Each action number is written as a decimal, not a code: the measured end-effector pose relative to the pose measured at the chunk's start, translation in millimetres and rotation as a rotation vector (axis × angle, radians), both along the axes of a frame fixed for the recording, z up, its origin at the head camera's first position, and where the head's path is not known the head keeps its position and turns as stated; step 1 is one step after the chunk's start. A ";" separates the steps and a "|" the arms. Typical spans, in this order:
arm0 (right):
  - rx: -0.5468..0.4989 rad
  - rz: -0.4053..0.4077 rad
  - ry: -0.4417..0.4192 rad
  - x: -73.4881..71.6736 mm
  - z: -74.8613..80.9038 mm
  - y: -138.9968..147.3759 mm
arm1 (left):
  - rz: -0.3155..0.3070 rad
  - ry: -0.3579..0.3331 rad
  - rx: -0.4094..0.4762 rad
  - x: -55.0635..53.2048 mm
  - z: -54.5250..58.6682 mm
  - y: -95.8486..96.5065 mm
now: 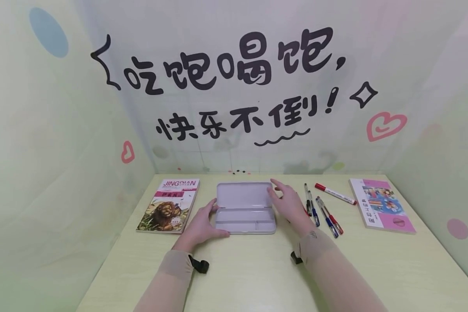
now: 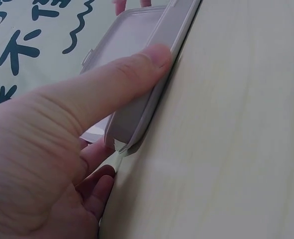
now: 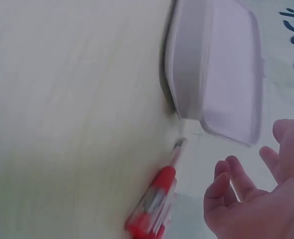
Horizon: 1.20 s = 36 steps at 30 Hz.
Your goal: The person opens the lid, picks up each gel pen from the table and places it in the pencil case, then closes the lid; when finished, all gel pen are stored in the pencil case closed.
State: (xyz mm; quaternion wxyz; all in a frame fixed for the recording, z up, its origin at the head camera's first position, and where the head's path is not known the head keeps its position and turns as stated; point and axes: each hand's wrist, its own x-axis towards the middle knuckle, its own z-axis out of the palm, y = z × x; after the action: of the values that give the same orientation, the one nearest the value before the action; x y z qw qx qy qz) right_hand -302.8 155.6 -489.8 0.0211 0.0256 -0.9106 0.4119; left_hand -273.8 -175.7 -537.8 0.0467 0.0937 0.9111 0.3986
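A pale lilac pencil case lies on the table with its lid raised at the back. Inside, thin dividers split its tray, and I see nothing lying in the compartments. My left hand grips the case at its left end. In the left wrist view the left thumb lies along the front wall, while the other fingers reach round the side. Beside the lid's right edge is my right hand, fingers spread and holding nothing. The right wrist view shows a gap between that hand and the lid.
Several pens lie right of the case, partly behind the right hand. A red-capped marker lies beyond them. One book with a lion cover is at the left, and a pink-and-white book at the right. A printed wall sheet stands behind the table.
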 end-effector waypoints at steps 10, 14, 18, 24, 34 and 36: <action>0.073 -0.152 0.127 36.8 -3.9 64.7 | -0.006 -0.006 0.006 2.2 1.5 3.5; 0.093 -0.211 0.114 51.1 -3.8 86.3 | -0.002 0.005 0.004 2.0 2.1 3.6; 0.133 -0.267 0.063 63.7 -4.3 101.7 | 0.000 0.005 0.018 1.3 1.7 3.1; 0.195 -0.309 0.022 70.4 -11.1 117.2 | -0.005 -0.004 0.028 0.9 3.4 2.2; 0.314 -0.322 -0.134 73.1 -26.7 136.8 | -0.017 -0.013 0.028 0.3 3.4 1.9; 0.339 -0.300 -0.142 73.0 -26.7 137.6 | -0.006 -0.019 0.032 1.3 3.1 1.3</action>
State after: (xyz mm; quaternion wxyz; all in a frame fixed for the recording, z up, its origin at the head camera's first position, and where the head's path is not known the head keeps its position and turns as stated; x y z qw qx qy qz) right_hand -229.9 293.2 -516.5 0.0136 -0.1359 -0.9595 0.2464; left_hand -272.5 -174.4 -534.7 0.0548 0.0934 0.9040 0.4136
